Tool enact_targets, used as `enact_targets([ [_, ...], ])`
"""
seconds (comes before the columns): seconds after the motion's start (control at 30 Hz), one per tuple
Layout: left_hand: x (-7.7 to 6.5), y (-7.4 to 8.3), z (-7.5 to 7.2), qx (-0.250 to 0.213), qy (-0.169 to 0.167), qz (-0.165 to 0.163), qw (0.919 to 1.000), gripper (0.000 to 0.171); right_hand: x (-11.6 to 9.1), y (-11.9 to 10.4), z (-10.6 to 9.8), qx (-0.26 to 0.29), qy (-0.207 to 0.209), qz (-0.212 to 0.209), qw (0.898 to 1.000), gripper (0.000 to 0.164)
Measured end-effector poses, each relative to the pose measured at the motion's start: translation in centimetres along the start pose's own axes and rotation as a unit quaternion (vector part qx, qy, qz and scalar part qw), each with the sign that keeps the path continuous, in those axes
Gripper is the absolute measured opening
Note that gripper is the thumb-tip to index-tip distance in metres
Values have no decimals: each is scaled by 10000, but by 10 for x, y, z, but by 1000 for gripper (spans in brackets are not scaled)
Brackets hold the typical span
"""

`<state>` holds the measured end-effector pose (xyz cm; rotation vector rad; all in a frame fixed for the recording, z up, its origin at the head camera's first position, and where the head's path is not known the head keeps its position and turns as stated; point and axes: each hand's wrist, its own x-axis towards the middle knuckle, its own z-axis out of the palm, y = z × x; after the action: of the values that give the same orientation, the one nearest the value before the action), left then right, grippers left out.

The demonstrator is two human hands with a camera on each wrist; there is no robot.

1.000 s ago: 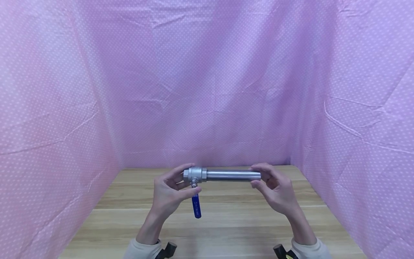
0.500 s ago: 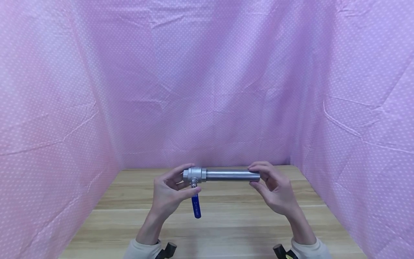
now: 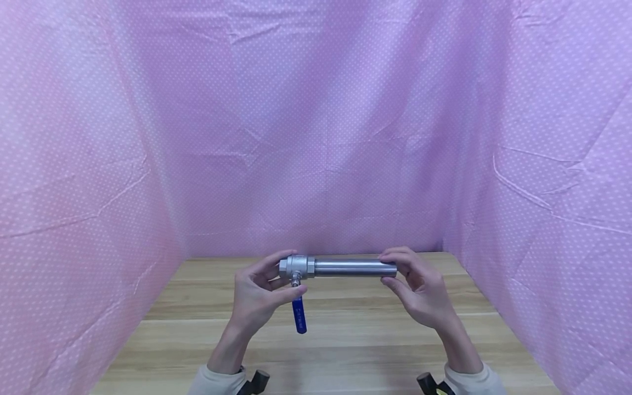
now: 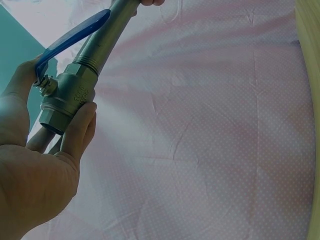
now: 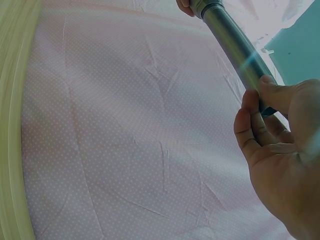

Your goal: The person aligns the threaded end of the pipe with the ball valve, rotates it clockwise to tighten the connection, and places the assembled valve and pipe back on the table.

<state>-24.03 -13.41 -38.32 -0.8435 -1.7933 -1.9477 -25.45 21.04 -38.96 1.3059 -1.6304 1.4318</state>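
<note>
My left hand [image 3: 257, 293] grips a silver ball valve [image 3: 297, 266] by its body, the thumb lying against the valve's blue lever handle [image 3: 299, 315]. The lever points toward me in the head view. A smooth steel pipe [image 3: 353, 267] runs level to the right from the valve's hex end; some thread shows at the joint in the left wrist view, on the pipe [image 4: 107, 37]. My right hand [image 3: 422, 291] pinches the pipe's free end between thumb and fingers. Both pieces are held up above the table, in one line.
A wood-grain table [image 3: 336, 356] lies below the hands. Pink dotted cloth [image 3: 316, 137] hangs at the back and on both sides. Dark wrist-camera mounts [image 3: 259, 380] sit at the sleeves.
The right fingers and thumb have shifted slightly left along the pipe end since a second ago. My left hand and the valve look still.
</note>
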Motion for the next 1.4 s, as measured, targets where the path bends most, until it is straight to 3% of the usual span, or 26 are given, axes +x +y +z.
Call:
enact_targets([
  [0.5,0,1,0,-6,-5,-34,10000,68,0,4,1,239,61,-47,9997,41],
  [0.77,0,1,0,3,-12,4,10000,67,-2,4,0,-236,142,71,9996,36],
  [0.97,0,1,0,-19,-17,-28,10000,68,-2,3,0,-29,131,75,9999,39],
  [1.13,0,1,0,-12,-11,-41,10000,69,0,1,1,264,-19,73,9996,52],
  [1.4,0,2,0,-60,-21,-26,10000,68,0,1,0,160,-67,102,9998,61],
])
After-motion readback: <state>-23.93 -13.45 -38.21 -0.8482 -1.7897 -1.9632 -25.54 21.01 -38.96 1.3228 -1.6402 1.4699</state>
